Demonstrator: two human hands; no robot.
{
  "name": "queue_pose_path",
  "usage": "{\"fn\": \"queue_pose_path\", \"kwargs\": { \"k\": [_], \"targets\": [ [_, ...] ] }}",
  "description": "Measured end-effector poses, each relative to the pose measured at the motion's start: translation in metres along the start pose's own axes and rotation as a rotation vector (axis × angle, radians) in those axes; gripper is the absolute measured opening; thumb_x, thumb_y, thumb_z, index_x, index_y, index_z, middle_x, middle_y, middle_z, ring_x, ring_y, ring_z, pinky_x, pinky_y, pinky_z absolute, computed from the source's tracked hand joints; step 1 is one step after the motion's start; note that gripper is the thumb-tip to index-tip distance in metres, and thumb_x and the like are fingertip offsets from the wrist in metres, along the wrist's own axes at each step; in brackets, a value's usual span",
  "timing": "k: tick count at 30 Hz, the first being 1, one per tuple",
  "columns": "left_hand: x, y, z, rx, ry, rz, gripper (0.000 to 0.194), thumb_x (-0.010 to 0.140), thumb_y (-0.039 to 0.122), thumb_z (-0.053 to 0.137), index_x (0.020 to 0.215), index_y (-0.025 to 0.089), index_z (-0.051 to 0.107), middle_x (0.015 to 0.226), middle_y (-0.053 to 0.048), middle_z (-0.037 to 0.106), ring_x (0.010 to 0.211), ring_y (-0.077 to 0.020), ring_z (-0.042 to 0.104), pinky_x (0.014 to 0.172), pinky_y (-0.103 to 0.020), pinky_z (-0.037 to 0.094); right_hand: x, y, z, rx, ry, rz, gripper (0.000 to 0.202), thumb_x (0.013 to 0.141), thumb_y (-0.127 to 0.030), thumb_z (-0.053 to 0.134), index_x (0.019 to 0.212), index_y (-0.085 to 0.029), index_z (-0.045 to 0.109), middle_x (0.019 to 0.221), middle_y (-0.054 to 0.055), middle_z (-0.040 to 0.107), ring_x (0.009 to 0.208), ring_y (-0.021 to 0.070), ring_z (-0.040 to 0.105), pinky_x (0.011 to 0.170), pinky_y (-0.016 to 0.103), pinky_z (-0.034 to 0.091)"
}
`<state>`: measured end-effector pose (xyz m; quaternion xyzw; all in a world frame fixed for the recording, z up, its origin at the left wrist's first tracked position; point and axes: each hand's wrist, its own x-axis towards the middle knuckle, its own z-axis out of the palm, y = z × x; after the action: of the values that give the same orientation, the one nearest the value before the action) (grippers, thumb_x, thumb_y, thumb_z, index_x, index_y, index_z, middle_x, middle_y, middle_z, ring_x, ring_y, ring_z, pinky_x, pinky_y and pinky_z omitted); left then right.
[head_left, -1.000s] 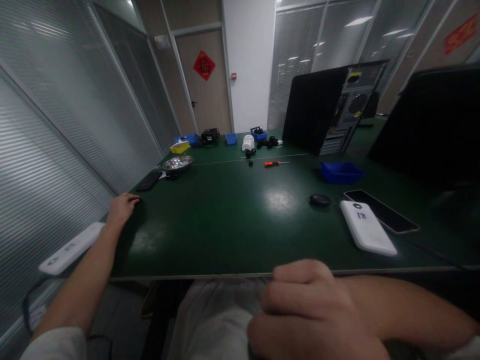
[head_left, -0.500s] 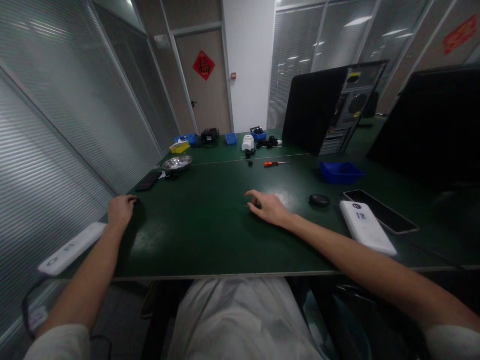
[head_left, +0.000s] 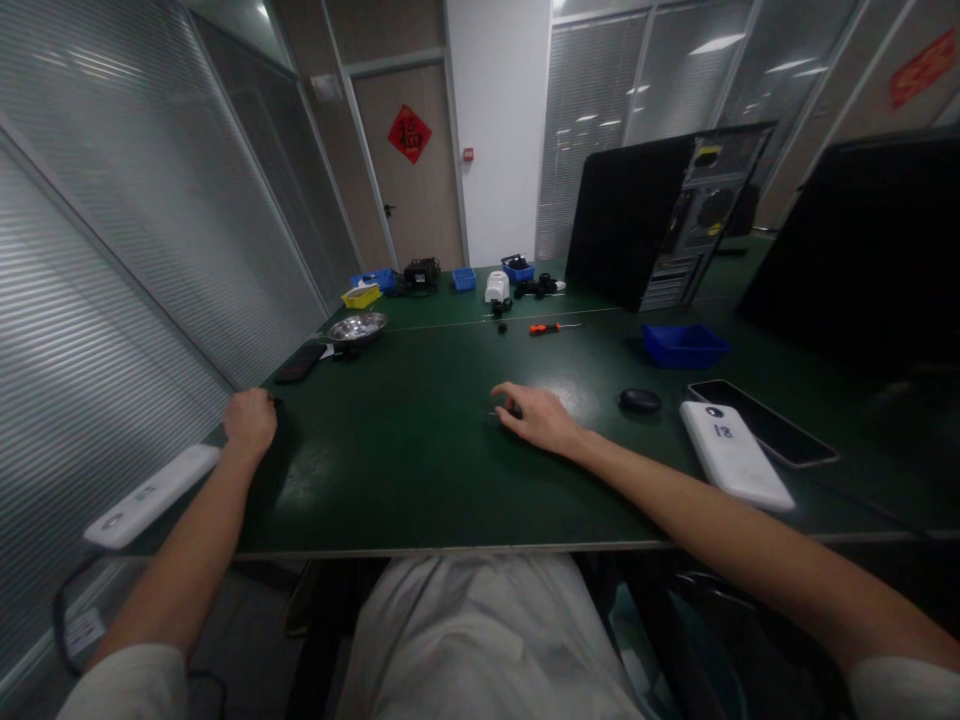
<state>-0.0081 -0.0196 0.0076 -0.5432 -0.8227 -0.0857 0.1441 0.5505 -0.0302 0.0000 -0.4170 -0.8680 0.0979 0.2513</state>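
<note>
My right hand (head_left: 538,416) rests low over the green table (head_left: 390,450), its index finger and thumb curved with a gap between them. In that gap shows a small black part (head_left: 516,410), from which a thin light shaft points left; most of it is hidden by the fingers. At the table's left edge, my left hand (head_left: 251,424) is closed with its fingers curled. A bit of something dark shows at its fingertips, too small to name. Beside the left forearm lies a white power bank (head_left: 150,498) with a cable.
On the right are a black mouse (head_left: 640,401), a phone (head_left: 772,425), a white power bank (head_left: 735,455) and a blue tray (head_left: 684,346). Farther back lie an orange screwdriver (head_left: 546,328), a metal bowl (head_left: 358,328), a yellow basket (head_left: 361,296) and a computer case (head_left: 630,220).
My left hand has turned and shifted slightly to the right, its fingers more curled in. The right hand has barely moved.
</note>
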Motion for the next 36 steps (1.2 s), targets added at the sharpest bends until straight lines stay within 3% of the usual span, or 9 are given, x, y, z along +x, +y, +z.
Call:
{"fn": "queue_pose_path", "kwargs": {
  "k": [8, 11, 13, 16, 21, 25, 29, 36],
  "targets": [
    [-0.001, -0.005, -0.003, -0.103, 0.003, -0.033, 0.033, 0.092, 0.027, 0.057, 0.110, 0.004, 0.073, 0.099, -0.018, 0.070, 0.091, -0.0279, 0.061, 0.081, -0.033, 0.043, 0.000, 0.002, 0.003, -0.016, 0.013, -0.004, 0.029, 0.098, -0.035, 0.057, 0.126, -0.025, 0.060, 0.098, 0.002, 0.070, 0.078, 0.0157, 0.061, 0.066, 0.027, 0.037],
    [0.000, 0.003, -0.002, -0.148, -0.006, -0.003, 0.032, 0.093, 0.030, 0.057, 0.110, 0.008, 0.074, 0.101, -0.015, 0.073, 0.094, -0.0276, 0.064, 0.084, -0.033, 0.044, 0.000, 0.001, 0.003, -0.038, 0.011, -0.022, 0.021, 0.099, -0.034, 0.056, 0.115, -0.024, 0.064, 0.099, 0.003, 0.068, 0.080, 0.0155, 0.060, 0.066, 0.027, 0.035],
    [-0.001, 0.021, -0.006, -0.230, -0.006, 0.083, 0.030, 0.094, 0.032, 0.058, 0.108, 0.012, 0.076, 0.104, -0.012, 0.074, 0.098, -0.0265, 0.065, 0.089, -0.032, 0.044, -0.001, -0.001, 0.002, -0.047, 0.008, -0.036, 0.019, 0.100, -0.035, 0.054, 0.109, -0.022, 0.066, 0.100, 0.003, 0.067, 0.082, 0.0154, 0.060, 0.066, 0.027, 0.034],
    [-0.016, 0.071, -0.021, -0.468, -0.018, 0.275, 0.027, 0.093, 0.035, 0.061, 0.106, 0.017, 0.077, 0.109, -0.009, 0.075, 0.101, -0.0254, 0.067, 0.094, -0.032, 0.046, -0.002, -0.003, 0.000, -0.060, -0.004, -0.046, 0.021, 0.099, -0.038, 0.056, 0.105, -0.022, 0.066, 0.102, 0.004, 0.066, 0.081, 0.0150, 0.059, 0.064, 0.026, 0.033],
    [-0.077, 0.181, -0.053, -0.801, -0.211, 0.701, 0.026, 0.094, 0.039, 0.063, 0.107, 0.020, 0.076, 0.112, -0.008, 0.074, 0.100, -0.0231, 0.067, 0.088, -0.033, 0.050, -0.003, -0.004, -0.001, -0.060, -0.031, -0.081, 0.018, 0.099, -0.037, 0.056, 0.102, -0.021, 0.065, 0.103, 0.003, 0.065, 0.079, 0.0144, 0.058, 0.064, 0.027, 0.032],
    [-0.121, 0.248, -0.060, -0.883, -0.329, 0.946, 0.021, 0.092, 0.038, 0.067, 0.100, 0.021, 0.077, 0.104, -0.007, 0.073, 0.094, -0.0210, 0.065, 0.083, -0.032, 0.050, -0.005, -0.005, -0.001, -0.057, -0.035, -0.119, 0.017, 0.098, -0.037, 0.058, 0.101, -0.022, 0.066, 0.102, 0.002, 0.065, 0.081, 0.0150, 0.058, 0.065, 0.027, 0.032],
    [-0.138, 0.272, -0.050, -0.955, -0.407, 0.932, 0.023, 0.091, 0.039, 0.068, 0.096, 0.019, 0.076, 0.091, -0.006, 0.072, 0.077, -0.0180, 0.062, 0.071, -0.029, 0.047, -0.006, -0.008, -0.003, -0.044, -0.044, -0.132, 0.017, 0.097, -0.036, 0.058, 0.099, -0.021, 0.066, 0.099, 0.002, 0.065, 0.080, 0.0146, 0.057, 0.066, 0.026, 0.032],
    [-0.137, 0.263, -0.039, -1.015, -0.412, 0.845, 0.032, 0.089, 0.042, 0.069, 0.111, 0.020, 0.075, 0.088, -0.006, 0.069, 0.070, -0.0161, 0.057, 0.063, -0.028, 0.044, -0.007, -0.012, -0.004, -0.012, -0.068, -0.157, 0.015, 0.096, -0.033, 0.059, 0.096, -0.020, 0.067, 0.097, 0.002, 0.065, 0.079, 0.0145, 0.057, 0.068, 0.026, 0.034]
  ]
}}
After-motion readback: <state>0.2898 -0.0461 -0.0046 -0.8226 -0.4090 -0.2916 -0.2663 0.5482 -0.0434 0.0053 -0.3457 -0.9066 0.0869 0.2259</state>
